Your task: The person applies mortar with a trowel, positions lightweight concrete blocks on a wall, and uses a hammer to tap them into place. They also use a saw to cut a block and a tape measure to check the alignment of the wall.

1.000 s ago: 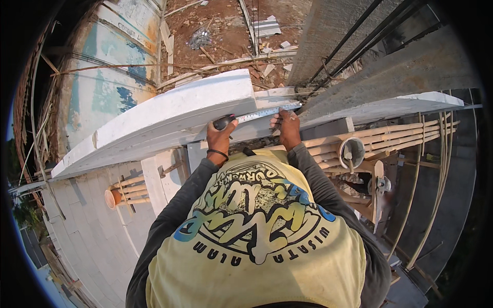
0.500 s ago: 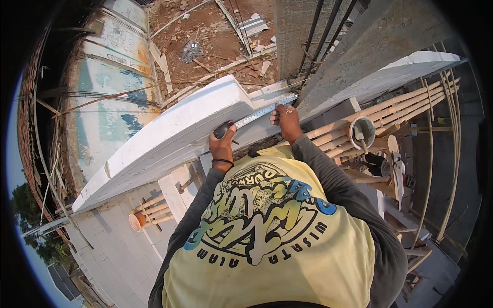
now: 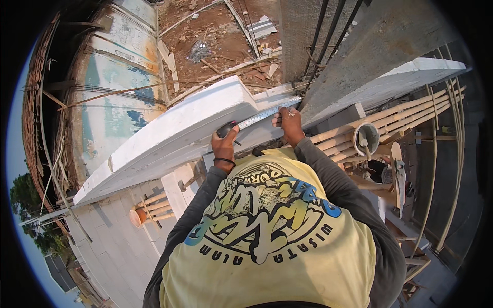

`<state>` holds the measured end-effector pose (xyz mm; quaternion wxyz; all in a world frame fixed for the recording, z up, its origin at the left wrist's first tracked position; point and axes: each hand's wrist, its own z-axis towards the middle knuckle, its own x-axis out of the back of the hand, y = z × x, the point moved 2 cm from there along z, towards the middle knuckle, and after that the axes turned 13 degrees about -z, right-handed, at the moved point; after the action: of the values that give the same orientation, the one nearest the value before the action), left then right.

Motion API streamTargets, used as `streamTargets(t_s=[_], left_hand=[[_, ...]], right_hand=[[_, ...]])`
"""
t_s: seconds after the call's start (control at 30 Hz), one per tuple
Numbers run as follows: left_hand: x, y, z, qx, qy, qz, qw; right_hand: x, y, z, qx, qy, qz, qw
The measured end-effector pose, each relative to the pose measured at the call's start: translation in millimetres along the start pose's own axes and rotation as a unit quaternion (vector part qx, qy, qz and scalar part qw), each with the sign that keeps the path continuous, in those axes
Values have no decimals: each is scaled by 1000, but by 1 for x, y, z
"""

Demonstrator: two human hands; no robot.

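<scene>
Left hand: the left hand (image 3: 223, 146) is closed around the dark case of the tape measure (image 3: 225, 129).
Right hand: the right hand (image 3: 290, 126) has its fingers curled at the blade (image 3: 264, 115) near the far end — whether they pinch it, I cannot tell.
Tape: drawn out beside the stepped end of the white block wall (image 3: 169, 136), reaching toward the grey concrete column (image 3: 370, 59).
Surface: pale blocks, the upper course ending in a step.
Right side: bamboo poles (image 3: 411, 115) in a row, a bucket (image 3: 373, 134) beside them.
Beyond the wall: reddish, rubble-strewn ground (image 3: 223, 38) — left of it, a weathered panel (image 3: 110, 97) with peeling blue paint.
</scene>
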<state>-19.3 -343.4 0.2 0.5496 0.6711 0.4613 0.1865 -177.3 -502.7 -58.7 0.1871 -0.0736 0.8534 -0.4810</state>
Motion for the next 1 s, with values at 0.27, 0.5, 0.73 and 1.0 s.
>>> streamTargets(t_s=[0.27, 0.5, 0.73, 1.0], left_hand=[[-4, -5, 0, -22, 2, -1, 1000], [-1, -3, 0, -35, 5, 19, 999], [4, -7, 2, -55, 26, 80, 995], [26, -11, 1, -6, 1, 36, 999]], right_hand=[[9, -5, 5, 7, 5, 4, 1000], [6, -10, 3, 2, -12, 6, 1000], [1, -15, 1, 79, -33, -42, 995], [9, -9, -8, 18, -114, -72, 991]])
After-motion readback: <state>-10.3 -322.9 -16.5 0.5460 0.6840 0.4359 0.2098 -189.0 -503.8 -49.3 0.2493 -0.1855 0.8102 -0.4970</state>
